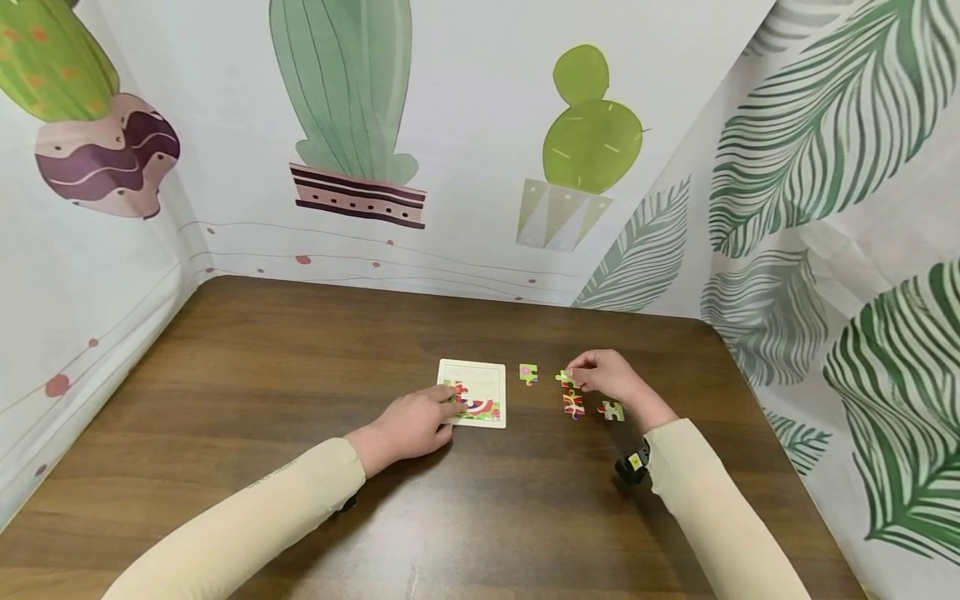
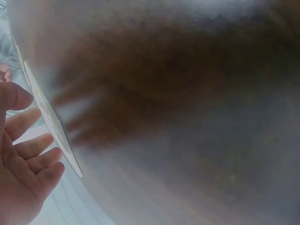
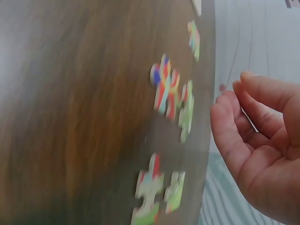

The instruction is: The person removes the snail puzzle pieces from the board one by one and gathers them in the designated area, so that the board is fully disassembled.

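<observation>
My left hand (image 1: 411,421) rests at the left side of a pale square puzzle tray (image 1: 491,367), its fingertips over the tray. In the left wrist view, the fingers (image 2: 40,161) are spread and slightly bent beside the thin tray edge (image 2: 61,136). A partial red, white and green picture lies in the tray's lower part. Above the loose jigsaw pieces hovers my right hand (image 1: 609,377), closest to a green piece (image 1: 562,377). From the right wrist, thumb and fingers (image 3: 225,126) are loosely curled, with nothing visible between them.
Other jigsaw pieces lie right of the tray: a green one with a pink spot (image 1: 527,372), a red-and-yellow striped one (image 1: 573,403) and a green-grey one (image 1: 613,411). Another piece (image 3: 175,192) shows in the right wrist view. Patterned wall cloth (image 1: 465,208) borders the wooden table (image 1: 300,358).
</observation>
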Tool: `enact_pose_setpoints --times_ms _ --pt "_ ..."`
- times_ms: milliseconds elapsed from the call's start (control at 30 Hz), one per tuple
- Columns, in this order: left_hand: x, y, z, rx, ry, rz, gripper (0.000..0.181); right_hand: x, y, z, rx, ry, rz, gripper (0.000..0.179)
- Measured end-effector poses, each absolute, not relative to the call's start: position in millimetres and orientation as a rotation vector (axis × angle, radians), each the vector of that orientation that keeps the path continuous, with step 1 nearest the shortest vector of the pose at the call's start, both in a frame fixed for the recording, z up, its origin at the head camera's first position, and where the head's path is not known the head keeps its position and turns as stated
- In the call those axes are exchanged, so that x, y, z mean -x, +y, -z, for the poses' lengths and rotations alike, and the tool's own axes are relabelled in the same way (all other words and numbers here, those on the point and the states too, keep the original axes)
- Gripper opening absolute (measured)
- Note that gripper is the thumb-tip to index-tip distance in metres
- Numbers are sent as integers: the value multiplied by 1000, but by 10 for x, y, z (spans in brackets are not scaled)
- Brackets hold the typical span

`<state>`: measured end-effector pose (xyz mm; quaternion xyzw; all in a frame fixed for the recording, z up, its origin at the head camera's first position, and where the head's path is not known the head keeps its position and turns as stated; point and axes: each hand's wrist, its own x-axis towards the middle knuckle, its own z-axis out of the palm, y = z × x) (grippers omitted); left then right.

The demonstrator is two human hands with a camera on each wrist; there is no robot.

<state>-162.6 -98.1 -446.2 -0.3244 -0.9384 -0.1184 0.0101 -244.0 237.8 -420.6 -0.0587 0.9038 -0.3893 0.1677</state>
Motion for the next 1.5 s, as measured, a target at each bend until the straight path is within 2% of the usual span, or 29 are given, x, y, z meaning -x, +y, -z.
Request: enact_pose_setpoints --times_ms 700,1133,1500 --pt "1428 -987 4436 1071 -2939 225 37 2364 1399 4274 110 2460 1432 27" --pt "1416 -945 4414 1034 -2996 242 38 2286 1032 4412 63 2358 1450 29" --pt "1437 -957 4418 1044 -3009 263 39 2250 917 4429 71 2340 1475 26"
